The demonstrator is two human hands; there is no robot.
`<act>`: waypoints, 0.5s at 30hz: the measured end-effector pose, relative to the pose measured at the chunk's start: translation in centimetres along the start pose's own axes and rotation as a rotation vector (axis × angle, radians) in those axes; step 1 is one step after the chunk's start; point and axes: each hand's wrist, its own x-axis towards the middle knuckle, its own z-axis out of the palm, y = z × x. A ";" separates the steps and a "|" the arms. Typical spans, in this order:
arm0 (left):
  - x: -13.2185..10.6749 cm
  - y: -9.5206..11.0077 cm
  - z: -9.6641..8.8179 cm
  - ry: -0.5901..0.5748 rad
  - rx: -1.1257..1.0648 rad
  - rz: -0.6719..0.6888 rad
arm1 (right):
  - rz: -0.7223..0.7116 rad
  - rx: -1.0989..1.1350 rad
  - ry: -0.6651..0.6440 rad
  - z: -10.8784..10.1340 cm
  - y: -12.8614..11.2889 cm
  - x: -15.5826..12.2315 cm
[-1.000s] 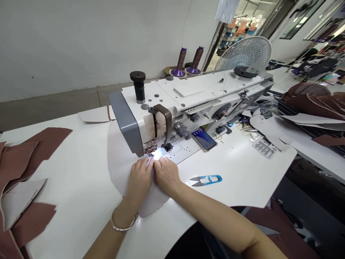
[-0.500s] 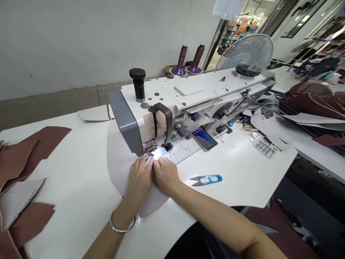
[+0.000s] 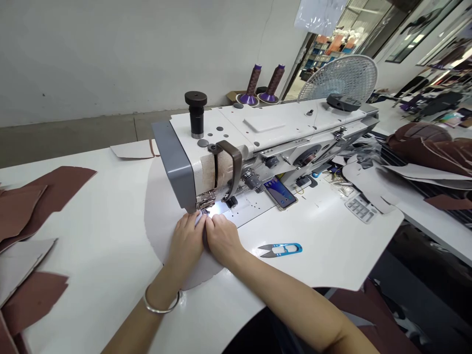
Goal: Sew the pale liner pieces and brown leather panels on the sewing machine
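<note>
A pale grey piece of material (image 3: pixel 162 216) lies under the presser foot (image 3: pixel 205 202) of a white industrial sewing machine (image 3: pixel 265 130). My left hand (image 3: pixel 186 245) lies on the piece just in front of the foot, fingers pressed together on a folded edge. My right hand (image 3: pixel 222 238) sits right beside it, touching it, fingers curled and pinching the same edge close to the needle. A silver bangle (image 3: pixel 160 305) circles my left wrist. The machine's lamp lights the spot at my fingertips.
Blue thread snips (image 3: pixel 282 250) lie on the white table (image 3: pixel 324 246) right of my hands. A phone (image 3: pixel 279 192) rests by the machine's base. Brown cut pieces (image 3: pixel 33 206) are stacked at the left. Two thread cones (image 3: pixel 263 83) and a fan (image 3: pixel 339 78) stand behind; more brown material (image 3: pixel 431 142) is heaped right.
Both hands have crept a little towards the presser foot with the grey piece. The view has shifted slightly; nothing else has moved.
</note>
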 end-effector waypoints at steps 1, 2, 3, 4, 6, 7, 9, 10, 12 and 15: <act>0.0 0.0 0.0 0.002 -0.002 0.011 | -0.001 -0.004 0.003 0.1 0.0 0.1; 0.0 0.0 0.0 0.006 -0.005 0.022 | -0.001 -0.008 0.009 0.2 -0.1 0.2; -0.1 0.0 0.0 0.013 -0.008 0.032 | -0.002 -0.012 0.017 0.3 -0.1 0.3; -0.1 0.1 0.0 0.022 -0.010 0.037 | -0.001 -0.013 0.024 0.4 -0.1 0.4; -0.2 0.2 0.0 0.039 -0.009 0.035 | 0.002 -0.010 0.034 0.5 -0.1 0.4; -0.3 0.2 0.1 0.044 -0.008 0.031 | 0.007 -0.006 0.033 0.4 0.0 0.4; -0.3 0.2 0.1 0.039 -0.006 0.027 | 0.011 0.004 0.020 0.2 0.0 0.4; -0.3 0.2 0.1 0.034 -0.001 0.028 | 0.011 0.008 0.009 0.0 0.0 0.3; -0.2 0.1 0.0 0.025 0.026 0.030 | 0.007 0.014 -0.015 -0.3 0.0 0.3; -0.2 0.2 -0.1 0.030 0.085 0.036 | -0.006 0.020 -0.039 -0.7 0.1 0.3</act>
